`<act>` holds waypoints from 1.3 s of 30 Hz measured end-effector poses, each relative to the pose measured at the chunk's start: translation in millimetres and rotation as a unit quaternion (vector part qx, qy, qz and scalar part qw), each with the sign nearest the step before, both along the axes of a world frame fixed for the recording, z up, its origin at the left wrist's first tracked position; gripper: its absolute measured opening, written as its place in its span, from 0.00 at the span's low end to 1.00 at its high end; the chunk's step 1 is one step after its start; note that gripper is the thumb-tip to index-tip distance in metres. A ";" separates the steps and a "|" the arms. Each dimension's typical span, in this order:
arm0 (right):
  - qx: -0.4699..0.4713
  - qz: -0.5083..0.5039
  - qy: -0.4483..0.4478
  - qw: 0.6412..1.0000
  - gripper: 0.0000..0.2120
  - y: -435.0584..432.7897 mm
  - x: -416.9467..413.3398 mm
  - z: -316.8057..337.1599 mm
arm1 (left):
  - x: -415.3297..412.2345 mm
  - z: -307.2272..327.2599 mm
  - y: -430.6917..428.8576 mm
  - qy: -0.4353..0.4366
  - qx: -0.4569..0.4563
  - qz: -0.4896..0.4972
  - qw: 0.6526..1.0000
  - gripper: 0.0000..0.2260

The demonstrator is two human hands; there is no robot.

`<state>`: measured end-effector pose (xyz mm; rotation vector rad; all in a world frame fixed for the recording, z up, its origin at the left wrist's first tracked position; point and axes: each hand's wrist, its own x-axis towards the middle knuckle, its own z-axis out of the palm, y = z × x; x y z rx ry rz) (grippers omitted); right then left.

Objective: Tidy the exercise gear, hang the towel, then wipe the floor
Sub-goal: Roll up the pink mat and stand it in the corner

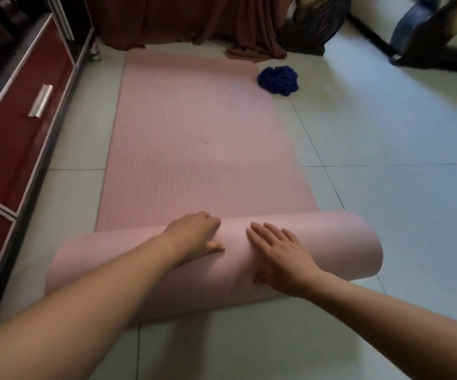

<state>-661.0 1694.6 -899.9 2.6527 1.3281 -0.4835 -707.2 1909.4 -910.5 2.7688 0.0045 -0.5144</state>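
Your left hand (194, 234) grips the rolled part of the pink mat (194, 133) at the lower centre of the frame: the fingers curl down over the far side of the roll and the thumb lies on the near side. Your right hand (279, 256) lies just beside it with straight, slightly spread fingers, palm flat on the top of the roll and holding nothing. That pairing looks sensible. The hooked hand keeps the turn tight, and the flat one presses down so the springy foam does not unwind. Both hands sit near the middle, probably to keep the push even, though the right end of the roll looks wider and looser than the left. The mat is soft foam, finely ribbed on its flat face and smooth on the outside of the roll, and its unrolled length runs up the frame towards the brown curtain (194, 20). A crumpled blue cloth (278, 80), knobbly and probably the towel, lies on the pale glossy tiled floor (386, 215) just beside the mat's far right corner. A red cabinet (16, 146) with a metal handle lines the left edge.
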 end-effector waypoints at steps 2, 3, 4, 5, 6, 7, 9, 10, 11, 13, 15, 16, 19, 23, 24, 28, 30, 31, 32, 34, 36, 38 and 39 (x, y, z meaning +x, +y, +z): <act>0.005 0.000 -0.016 1.000 0.43 6.3 7.0 8.2 | -5.4 4.0 0.7 -0.023 -0.002 0.008 1.000 0.29; 0.010 -0.003 -0.021 1.000 0.41 10.1 11.2 12.1 | -8.9 5.6 0.5 -0.033 0.003 0.009 0.999 0.31; 0.013 -0.008 -0.021 1.000 0.40 13.8 15.3 15.6 | -12.0 7.2 0.0 -0.036 0.011 0.006 0.999 0.33; 0.015 -0.013 -0.019 1.000 0.38 17.6 19.5 18.7 | -14.7 8.0 -0.2 -0.038 0.021 -0.001 0.999 0.36; 0.017 -0.016 -0.017 1.000 0.37 20.7 24.3 20.4 | -16.4 8.5 0.1 -0.041 0.033 -0.008 0.999 0.39; 0.017 -0.017 -0.018 1.000 0.36 23.4 29.3 21.0 | -16.9 9.1 0.8 -0.045 0.043 -0.013 0.998 0.41; 0.020 -0.019 -0.021 0.999 0.34 28.7 40.7 19.8 | -15.2 11.0 4.1 -0.053 0.054 -0.013 0.997 0.43; 0.026 -0.023 -0.020 0.999 0.34 31.0 47.5 17.8 | -13.7 11.8 5.8 -0.057 0.060 -0.011 0.996 0.43; 0.036 -0.030 -0.017 0.999 0.33 33.4 54.6 15.8 | -12.1 12.8 7.0 -0.060 0.069 -0.010 0.996 0.42; 0.067 -0.047 -0.007 0.997 0.31 39.1 69.3 12.1 | -9.4 15.7 7.9 -0.058 0.093 -0.009 0.994 0.42; 0.095 -0.062 0.008 0.994 0.30 45.1 85.4 8.7 | -6.0 18.7 8.0 -0.044 0.118 -0.003 0.992 0.41; 0.102 -0.070 0.016 0.992 0.30 48.9 94.3 7.3 | -3.8 20.3 8.1 -0.036 0.130 0.002 0.991 0.40; 0.113 -0.098 0.043 0.988 0.35 59.2 125.2 5.8 | 6.7 22.2 5.3 -0.006 0.153 0.024 0.988 0.41; 0.113 -0.127 0.089 0.981 0.37 66.1 155.9 -0.6 | 27.8 23.6 -1.1 0.035 0.158 0.076 0.984 0.45; 0.118 -0.121 0.086 0.982 0.34 67.3 157.0 -3.4 | 32.8 24.6 -2.0 0.045 0.157 0.085 0.983 0.45; 0.170 -0.057 0.059 0.982 0.23 66.9 146.6 -4.3 | 50.5 29.9 0.0 0.074 0.151 0.111 0.979 0.45; 0.186 -0.014 0.062 0.980 0.23 60.2 141.3 -0.3 | 60.2 31.4 0.0 0.074 0.163 0.116 0.977 0.44; 0.187 0.007 0.055 0.981 0.24 55.8 138.1 -0.3 | 65.6 31.6 0.5 0.072 0.170 0.115 0.976 0.43; 0.186 0.024 0.043 0.981 0.25 51.0 133.9 -2.1 | 71.2 31.4 1.7 0.070 0.176 0.113 0.975 0.41; 0.190 0.046 0.013 0.981 0.31 42.3 126.6 -10.8 | 80.9 29.1 6.1 0.058 0.182 0.105 0.976 0.39; 0.178 0.065 -0.010 0.982 0.38 36.1 122.3 -18.3 | 85.7 26.4 9.8 0.042 0.178 0.096 0.978 0.36; 0.154 0.083 -0.025 0.984 0.43 31.0 122.5 -22.1 | 87.2 24.2 9.9 0.035 0.175 0.084 0.980 0.35; 0.144 0.089 -0.029 0.985 0.45 29.4 122.6 -23.2 | 86.6 23.6 9.2 0.035 0.174 0.077 0.981 0.35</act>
